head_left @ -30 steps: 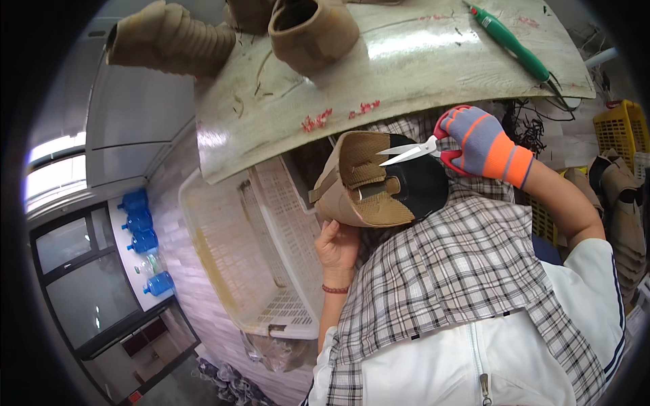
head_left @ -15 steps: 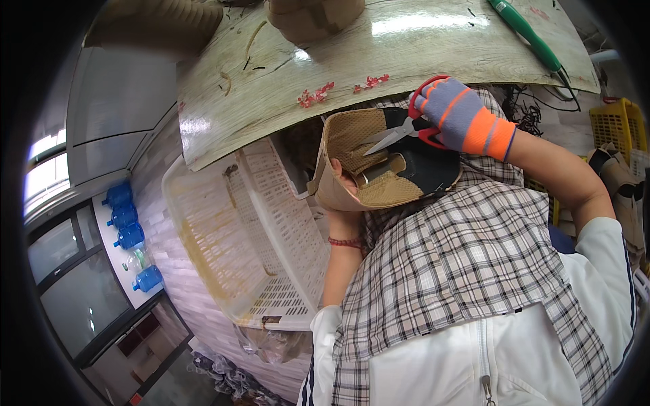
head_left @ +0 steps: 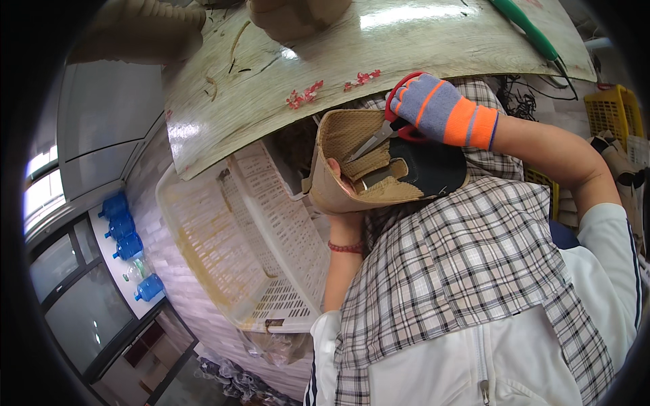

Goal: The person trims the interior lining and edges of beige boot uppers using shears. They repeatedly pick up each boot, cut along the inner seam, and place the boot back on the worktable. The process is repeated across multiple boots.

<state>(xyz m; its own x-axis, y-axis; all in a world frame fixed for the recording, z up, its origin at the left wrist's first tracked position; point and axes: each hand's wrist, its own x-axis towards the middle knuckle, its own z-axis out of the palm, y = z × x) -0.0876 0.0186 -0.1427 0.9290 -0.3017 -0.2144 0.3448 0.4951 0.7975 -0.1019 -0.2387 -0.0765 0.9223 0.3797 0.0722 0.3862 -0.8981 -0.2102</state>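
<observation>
My right hand (head_left: 443,111), in a grey-blue knitted glove with orange bands, sits at about one o'clock, its fingers closed through the red loops of a pair of steel-bladed scissors (head_left: 379,135). The blades run toward seven o'clock and their tips lie inside the open mouth of a tan, soft-sided boot upper with a dark lining (head_left: 379,179), near the middle of the view. My bare left hand (head_left: 338,196) holds that upper from below at its eight o'clock side; one fingertip curls over the rim, the rest are hidden behind the tan wall, so I cannot tell how tightly they clamp.

The curved near edge of the pale wood-grain tabletop with small red flower marks (head_left: 271,88) passes just above the upper, from nine to two o'clock, leaving only a narrow gap there. At eight o'clock a cream slotted plastic crate (head_left: 257,257) stands just beside my left forearm. Below, toward five o'clock, my checked apron (head_left: 460,271) fills the space. A green pen (head_left: 531,34) lies on the table at one o'clock.
</observation>
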